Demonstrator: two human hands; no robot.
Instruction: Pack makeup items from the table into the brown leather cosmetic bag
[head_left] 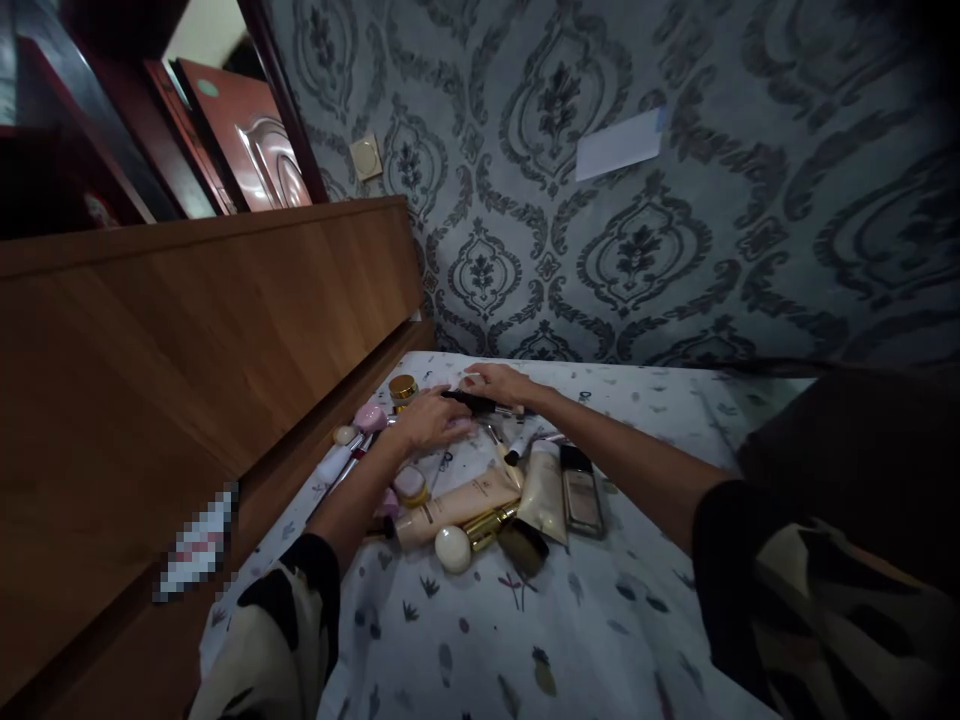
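My left hand [433,421] lies low over the cosmetics, fingers stretched to the right and touching the pile. Facing it from the far side, my right hand [501,384] has its fingers extended, bent slightly over a pale round item partly hidden beneath them. Between both hands lies a dark, long item [471,402]; its kind is unclear. Nearer me are a peach squeeze tube [457,508], a cream tube [544,490], a foundation bottle [583,497] with a black cap, a gold-handled makeup brush [523,546] and a white round-topped item [453,550].
A gold-lidded jar [403,388] and a pink item [370,418] stand left of the hands, beside several brushes. The patterned sheet [480,650] meets a wooden board [225,330] on the left and the papered wall [555,250] behind. Something dark [862,470] rises at right.
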